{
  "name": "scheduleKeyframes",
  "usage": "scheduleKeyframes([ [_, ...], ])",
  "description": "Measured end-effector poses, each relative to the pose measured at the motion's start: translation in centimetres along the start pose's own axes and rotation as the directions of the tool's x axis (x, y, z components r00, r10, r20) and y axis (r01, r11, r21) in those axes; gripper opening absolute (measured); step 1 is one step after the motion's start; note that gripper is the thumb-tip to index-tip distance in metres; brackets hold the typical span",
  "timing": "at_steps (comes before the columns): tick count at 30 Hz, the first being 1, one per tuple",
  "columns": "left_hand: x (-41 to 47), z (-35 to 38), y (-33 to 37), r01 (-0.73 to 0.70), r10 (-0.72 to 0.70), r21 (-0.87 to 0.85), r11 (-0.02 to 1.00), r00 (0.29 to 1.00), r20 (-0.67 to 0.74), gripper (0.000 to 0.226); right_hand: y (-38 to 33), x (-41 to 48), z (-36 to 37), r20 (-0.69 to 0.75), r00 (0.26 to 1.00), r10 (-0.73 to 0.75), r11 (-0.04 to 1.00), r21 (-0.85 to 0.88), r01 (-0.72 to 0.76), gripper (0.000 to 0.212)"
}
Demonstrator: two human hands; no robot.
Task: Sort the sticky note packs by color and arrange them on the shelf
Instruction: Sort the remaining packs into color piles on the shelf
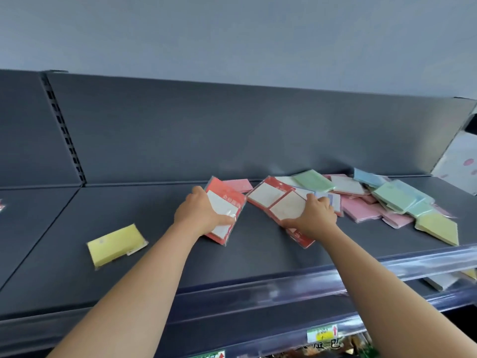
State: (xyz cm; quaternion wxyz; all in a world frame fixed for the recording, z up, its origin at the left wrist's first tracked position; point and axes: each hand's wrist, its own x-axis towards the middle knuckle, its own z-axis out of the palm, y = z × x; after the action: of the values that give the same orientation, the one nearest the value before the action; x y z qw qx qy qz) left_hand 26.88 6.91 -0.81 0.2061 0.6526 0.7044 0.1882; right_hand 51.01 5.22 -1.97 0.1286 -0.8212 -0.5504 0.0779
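My left hand (198, 213) grips a red-framed sticky note pack (227, 202) tilted up off the dark shelf (258, 257). My right hand (313, 215) holds another red-framed pack (276, 200) at its right edge, beside the mixed pile. That pile holds pink packs (361, 210), green packs (313, 180), a blue pack (367, 177) and a yellow pack (437, 227). A single yellow pack (116, 245) lies alone at the shelf's left. Behind the left hand's pack lies one pink pack (238, 185).
The shelf's back panel (232, 130) rises right behind the packs. A clear price rail (335, 277) runs along the front edge. Lower shelf goods show below at the right.
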Motion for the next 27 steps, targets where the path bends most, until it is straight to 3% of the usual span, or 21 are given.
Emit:
scheduleKeyframes([
  [5, 0.7, 1.3, 2.7, -0.014, -0.006, -0.189, 0.982, 0.995, -0.100, 0.070, 1.3, 0.9, -1.4, -0.046, 0.998, 0.042, 0.981, 0.189, -0.032, 0.086],
  [9, 1.9, 2.9, 4.5, -0.017, 0.000, -0.224, 0.974, 0.997, -0.073, 0.061, 2.4, 2.0, -2.3, -0.039, 0.989, 0.143, 0.954, 0.273, -0.127, 0.077],
  [14, 3.3, 4.5, 5.6, 0.012, -0.014, -0.296, 0.955, 1.000, -0.005, 0.064, 3.2, 2.8, -2.0, 0.011, 0.991, 0.131, 0.933, 0.338, -0.127, 0.059],
  [18, 4.0, 5.3, 5.6, 0.020, -0.026, -0.353, 0.935, 1.000, -0.012, 0.064, 2.8, 3.4, -1.5, -0.008, 0.995, 0.104, 0.832, 0.548, -0.083, 0.047],
  [21, 4.2, 5.3, 5.0, 0.058, -0.059, -0.464, 0.884, 0.998, 0.012, 0.047, 1.6, 3.3, -1.1, 0.002, 0.998, 0.065, 0.731, 0.681, -0.048, 0.039],
  [24, 3.6, 4.7, 4.2, 0.050, -0.043, -0.554, 0.831, 0.999, 0.026, 0.034, -0.2, 3.1, -0.4, 0.024, 1.000, 0.010, 0.665, 0.747, -0.025, 0.031],
  [27, 2.3, 3.3, 3.2, 0.028, -0.027, -0.639, 0.769, 1.000, 0.012, 0.037, -2.6, 2.7, 0.6, 0.067, 0.996, -0.055, 0.639, 0.769, -0.016, 0.034],
])
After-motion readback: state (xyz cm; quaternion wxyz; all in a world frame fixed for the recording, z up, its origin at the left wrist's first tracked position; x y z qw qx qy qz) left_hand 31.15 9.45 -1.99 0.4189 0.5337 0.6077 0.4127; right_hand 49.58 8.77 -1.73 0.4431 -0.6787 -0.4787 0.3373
